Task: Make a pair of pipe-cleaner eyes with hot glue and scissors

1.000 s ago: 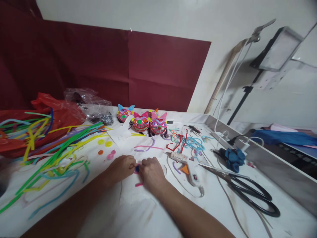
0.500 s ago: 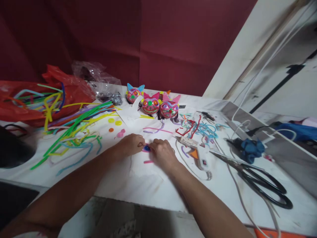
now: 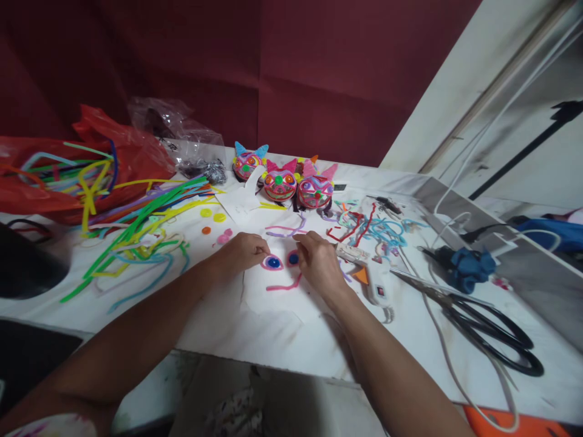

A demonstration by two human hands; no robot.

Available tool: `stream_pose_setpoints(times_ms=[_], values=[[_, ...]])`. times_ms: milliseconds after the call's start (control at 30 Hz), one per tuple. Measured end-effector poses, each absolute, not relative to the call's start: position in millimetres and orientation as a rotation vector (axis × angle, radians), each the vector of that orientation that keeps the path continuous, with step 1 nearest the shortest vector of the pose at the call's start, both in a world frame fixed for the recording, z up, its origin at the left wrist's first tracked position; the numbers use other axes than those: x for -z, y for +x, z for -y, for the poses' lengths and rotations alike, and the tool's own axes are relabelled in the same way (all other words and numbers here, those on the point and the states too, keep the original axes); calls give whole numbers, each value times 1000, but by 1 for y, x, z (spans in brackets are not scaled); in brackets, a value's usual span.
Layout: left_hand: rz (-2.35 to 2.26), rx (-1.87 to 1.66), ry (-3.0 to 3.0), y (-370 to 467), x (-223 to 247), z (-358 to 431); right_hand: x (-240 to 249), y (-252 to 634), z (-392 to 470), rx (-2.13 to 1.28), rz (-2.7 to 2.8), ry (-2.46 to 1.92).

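In the middle of the table, a pink-edged eye piece with a shiny blue centre (image 3: 273, 263) lies on white paper. The fingertips of my left hand (image 3: 246, 252) are pinched at its upper left edge. My right hand (image 3: 319, 261) is bent over a second blue-centred eye piece (image 3: 293, 259), fingers closed against it and hiding its right side. Just below both, a pink pipe cleaner (image 3: 283, 287) lies bent, its right end rising toward my right hand.
Behind stand several colourful cat-face ornaments (image 3: 279, 182). To the right lie a glue gun (image 3: 376, 282), large black-handled scissors (image 3: 492, 328), a cable and blue pipe-cleaner scraps (image 3: 387, 233). Leftward are green pipe cleaners (image 3: 132, 237), yellow discs (image 3: 219, 217) and a red plastic bag (image 3: 122, 145).
My hands have moved apart, the right one to the right. Two blue eye pieces now show where one was partly visible, and more of the pink pipe cleaner is uncovered. The view shifted slightly.
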State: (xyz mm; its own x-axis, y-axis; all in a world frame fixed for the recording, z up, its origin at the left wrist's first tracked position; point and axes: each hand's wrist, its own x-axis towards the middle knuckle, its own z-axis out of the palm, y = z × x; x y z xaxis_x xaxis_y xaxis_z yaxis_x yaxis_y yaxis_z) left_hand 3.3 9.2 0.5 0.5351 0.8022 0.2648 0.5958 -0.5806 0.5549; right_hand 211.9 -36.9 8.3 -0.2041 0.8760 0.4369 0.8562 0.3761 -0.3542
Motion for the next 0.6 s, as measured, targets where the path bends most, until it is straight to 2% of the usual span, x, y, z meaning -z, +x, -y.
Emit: stream_pose_setpoints(times_ms=[233, 600], values=[[-1289, -818, 2269, -1, -4, -14, -8, 228, 29, 40, 1937, -1405], [-1338, -617, 2466, -8, -10, -16, -26, 262, 18, -65, 1655, -1503]])
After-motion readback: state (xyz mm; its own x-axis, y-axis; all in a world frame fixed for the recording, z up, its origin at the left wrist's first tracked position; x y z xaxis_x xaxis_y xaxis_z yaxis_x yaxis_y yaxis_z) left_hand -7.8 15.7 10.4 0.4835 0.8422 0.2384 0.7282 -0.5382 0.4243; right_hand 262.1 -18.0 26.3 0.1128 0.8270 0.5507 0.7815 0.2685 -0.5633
